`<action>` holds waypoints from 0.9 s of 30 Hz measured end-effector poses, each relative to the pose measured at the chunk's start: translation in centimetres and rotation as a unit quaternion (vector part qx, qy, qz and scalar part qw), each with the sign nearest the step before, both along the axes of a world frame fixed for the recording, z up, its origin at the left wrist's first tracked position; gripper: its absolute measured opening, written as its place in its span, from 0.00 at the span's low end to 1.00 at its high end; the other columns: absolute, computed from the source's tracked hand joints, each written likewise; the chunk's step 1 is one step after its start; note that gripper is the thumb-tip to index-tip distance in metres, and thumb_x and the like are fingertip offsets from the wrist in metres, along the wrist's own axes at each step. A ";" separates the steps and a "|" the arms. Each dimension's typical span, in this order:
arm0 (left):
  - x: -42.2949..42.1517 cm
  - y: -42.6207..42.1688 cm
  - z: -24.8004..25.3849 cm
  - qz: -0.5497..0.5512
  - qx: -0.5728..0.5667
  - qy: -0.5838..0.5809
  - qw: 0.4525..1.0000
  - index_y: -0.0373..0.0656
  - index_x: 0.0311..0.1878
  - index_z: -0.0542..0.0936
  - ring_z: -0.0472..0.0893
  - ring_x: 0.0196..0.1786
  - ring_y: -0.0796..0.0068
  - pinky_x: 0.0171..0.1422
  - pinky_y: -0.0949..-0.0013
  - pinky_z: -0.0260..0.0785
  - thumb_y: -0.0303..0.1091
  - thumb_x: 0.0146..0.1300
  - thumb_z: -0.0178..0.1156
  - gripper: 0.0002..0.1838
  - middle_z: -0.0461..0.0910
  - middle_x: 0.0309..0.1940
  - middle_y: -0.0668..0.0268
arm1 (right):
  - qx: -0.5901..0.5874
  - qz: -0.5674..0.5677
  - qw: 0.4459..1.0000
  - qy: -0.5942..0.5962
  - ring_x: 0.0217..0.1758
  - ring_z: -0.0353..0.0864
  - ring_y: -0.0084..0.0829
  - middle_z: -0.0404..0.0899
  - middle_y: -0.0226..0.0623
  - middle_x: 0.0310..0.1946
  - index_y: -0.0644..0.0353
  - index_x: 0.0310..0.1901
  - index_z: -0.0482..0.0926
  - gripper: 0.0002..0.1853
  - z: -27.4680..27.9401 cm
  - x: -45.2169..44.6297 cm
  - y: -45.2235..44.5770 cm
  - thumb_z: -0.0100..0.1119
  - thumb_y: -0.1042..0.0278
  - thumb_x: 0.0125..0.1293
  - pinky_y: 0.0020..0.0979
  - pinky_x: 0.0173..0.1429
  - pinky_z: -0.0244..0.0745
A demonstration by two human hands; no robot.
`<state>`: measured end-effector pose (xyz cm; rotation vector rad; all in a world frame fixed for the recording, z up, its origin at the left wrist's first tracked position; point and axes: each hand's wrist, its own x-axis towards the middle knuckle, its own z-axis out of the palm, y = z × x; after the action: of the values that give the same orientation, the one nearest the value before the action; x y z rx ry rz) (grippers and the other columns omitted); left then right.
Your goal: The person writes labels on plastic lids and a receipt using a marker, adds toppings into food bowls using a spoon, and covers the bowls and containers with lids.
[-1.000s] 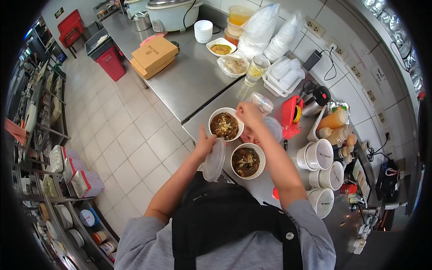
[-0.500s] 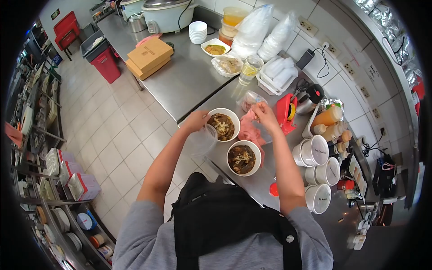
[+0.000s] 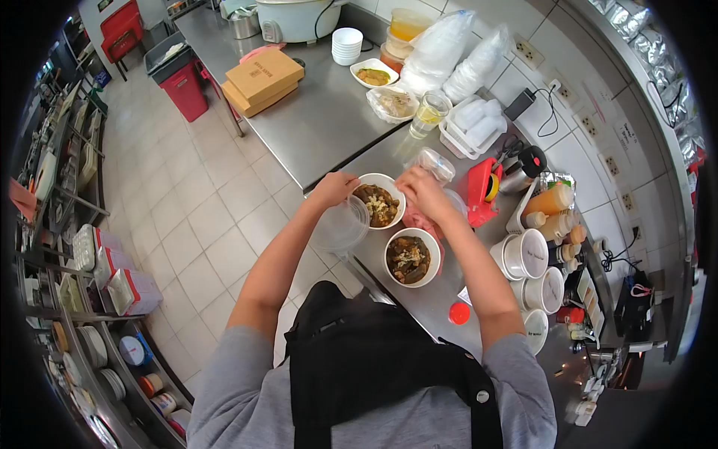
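My left hand (image 3: 334, 188) is closed beside the left rim of the farther white bowl (image 3: 399, 203). A clear plastic lid (image 3: 340, 228) hangs below its fingers, past the counter's edge. My right hand (image 3: 423, 190) bends over that bowl's right rim, fingers closed, with a crumpled pink cloth (image 3: 423, 222) beneath it; the exact grip is hidden. Both this bowl and the nearer white bowl (image 3: 413, 258) hold a dark brown stew with pale chopped bits on top. Behind my right hand lies a clear plastic bag (image 3: 434, 165).
A red holder (image 3: 479, 196) with tape stands right of the hands. Lidded white tubs (image 3: 526, 253) and sauce bottles (image 3: 550, 200) line the right side. Farther back are a glass (image 3: 429, 114), a white basket (image 3: 470, 135) and cardboard boxes (image 3: 262, 81). Tiled floor (image 3: 224, 217) lies left.
My right hand has come down and left, from above the pink cloth to the farther bowl's rim. My left hand has moved slightly up, lid still below it. The whole view has shifted a little.
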<state>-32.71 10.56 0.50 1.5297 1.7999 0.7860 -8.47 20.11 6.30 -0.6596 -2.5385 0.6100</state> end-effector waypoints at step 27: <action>6.3 -6.3 -1.1 0.185 0.027 -0.228 0.956 0.39 0.60 0.72 0.71 0.12 0.76 0.17 0.67 0.62 0.36 0.72 0.50 0.18 0.72 0.13 0.66 | 0.007 0.012 0.994 -0.108 0.46 0.81 0.45 0.79 0.48 0.34 0.65 0.30 0.82 0.05 -1.4 0.5 -0.8 0.60 0.78 0.51 0.42 0.51 0.76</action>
<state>-26.37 4.28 -0.62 0.9400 1.7295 1.2611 -8.02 19.36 4.94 -0.7252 -2.7526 0.5546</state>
